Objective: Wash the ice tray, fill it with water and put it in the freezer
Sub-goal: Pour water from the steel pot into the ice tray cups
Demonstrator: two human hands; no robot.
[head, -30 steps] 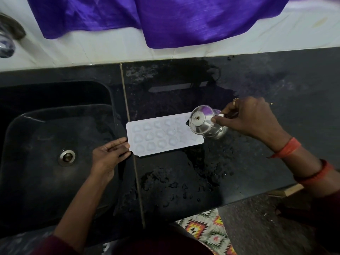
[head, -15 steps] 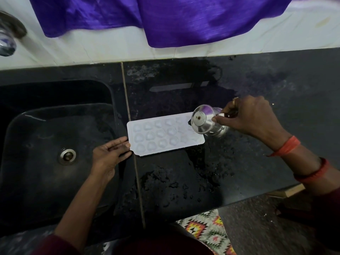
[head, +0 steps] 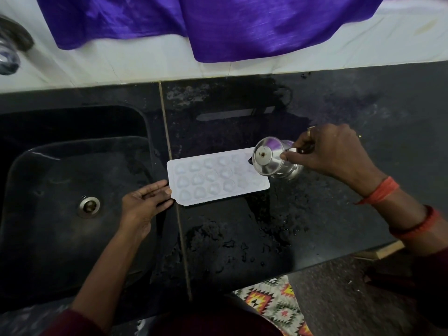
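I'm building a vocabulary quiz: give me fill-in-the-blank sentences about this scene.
The tray lies on a ____ counter.
The right hand tilts a steel cup over the tray's ____ end.
The left hand touches the tray's ____ end.
The cloth above is ____.
Missing: black; right; left; purple.

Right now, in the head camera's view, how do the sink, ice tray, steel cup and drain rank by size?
1. sink
2. ice tray
3. steel cup, held nearer the camera, so slightly flattered
4. drain, deeper in the sink; its gap to the cup is unsure
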